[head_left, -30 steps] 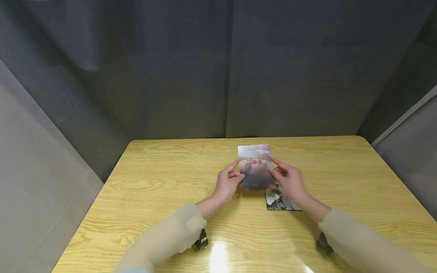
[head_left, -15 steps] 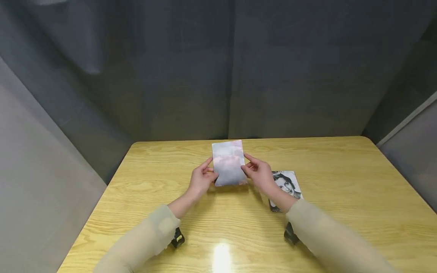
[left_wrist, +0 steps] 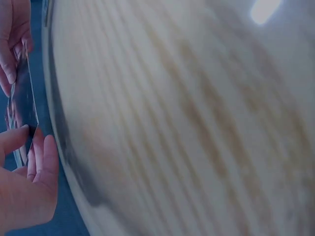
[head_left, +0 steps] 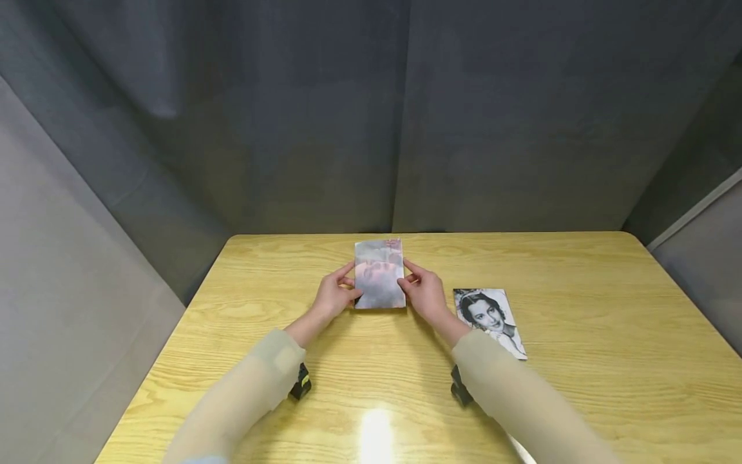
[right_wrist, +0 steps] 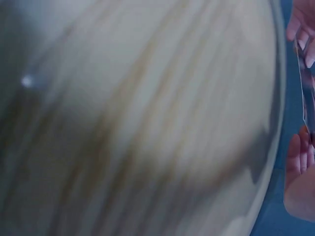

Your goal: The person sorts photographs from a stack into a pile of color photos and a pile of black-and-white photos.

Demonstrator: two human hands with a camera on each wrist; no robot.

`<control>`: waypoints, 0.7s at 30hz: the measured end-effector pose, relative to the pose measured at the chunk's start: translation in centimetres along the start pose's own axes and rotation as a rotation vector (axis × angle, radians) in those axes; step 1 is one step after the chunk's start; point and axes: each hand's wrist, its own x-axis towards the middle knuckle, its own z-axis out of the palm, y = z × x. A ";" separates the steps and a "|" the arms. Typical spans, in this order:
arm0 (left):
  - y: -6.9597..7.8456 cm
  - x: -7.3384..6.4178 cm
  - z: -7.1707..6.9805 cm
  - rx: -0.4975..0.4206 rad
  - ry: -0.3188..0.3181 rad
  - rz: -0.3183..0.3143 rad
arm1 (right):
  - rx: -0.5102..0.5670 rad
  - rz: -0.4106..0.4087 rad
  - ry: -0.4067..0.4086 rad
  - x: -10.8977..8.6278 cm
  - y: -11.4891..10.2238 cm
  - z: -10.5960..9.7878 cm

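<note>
A glossy photo (head_left: 379, 276) with a sideways face on it is held near the far side of the table. My left hand (head_left: 333, 298) pinches its left edge between thumb and fingers. On the opposite edge, my right hand (head_left: 428, 296) grips it the same way. Seen from the left wrist, the photo (left_wrist: 24, 101) appears nearly edge-on as a thin sheet, with the left hand (left_wrist: 32, 189) at its near end. The right wrist view catches just a strip of the photo (right_wrist: 306, 83) and part of the right hand (right_wrist: 300, 189).
A black-and-white portrait photo (head_left: 489, 316) lies on the wooden table (head_left: 278, 277), right of my right hand and partly behind the sleeve (head_left: 504, 380). Dark curtains (head_left: 313, 116) hang behind the far edge. Light panels stand at both sides.
Both hands have carried the held photo to the left, away from the black-and-white portrait photo, which now shows more fully. The glare on the held photo has shifted.
</note>
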 end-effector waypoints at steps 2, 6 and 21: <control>-0.3 0.3 0.2 0.007 -0.003 -0.026 | -0.035 0.032 -0.014 0.1 0.4 0.1; -0.8 0.8 0.7 0.016 -0.011 -0.065 | -0.059 0.096 -0.061 0.3 0.9 0.1; -1.6 1.3 1.1 0.221 -0.045 -0.031 | -0.198 0.117 -0.170 1.1 1.7 0.1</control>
